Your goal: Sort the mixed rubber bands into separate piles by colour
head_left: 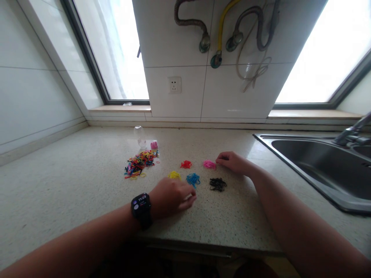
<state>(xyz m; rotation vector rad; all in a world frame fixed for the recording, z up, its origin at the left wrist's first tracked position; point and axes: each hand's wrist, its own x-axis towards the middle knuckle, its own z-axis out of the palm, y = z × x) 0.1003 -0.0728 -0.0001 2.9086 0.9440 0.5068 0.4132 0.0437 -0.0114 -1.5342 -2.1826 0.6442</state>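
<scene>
Small elastic bands lie on the counter, sorted by colour in the middle. My right hand has its fingertips pinched together at the right edge of the pink bands; whatever is between them is too small to make out. With fingers curled, my left hand rests just in front of the blue bands and partly covers the yellow bands. Its fingertips are mostly hidden. Red bands sit behind the blue ones, and black bands to their right. A mixed-colour heap of bands spreads at the left.
Behind the mixed heap stand a clear plastic bottle and a pink cap. A steel sink with a faucet is set in at the right. The speckled counter ends at a tiled wall.
</scene>
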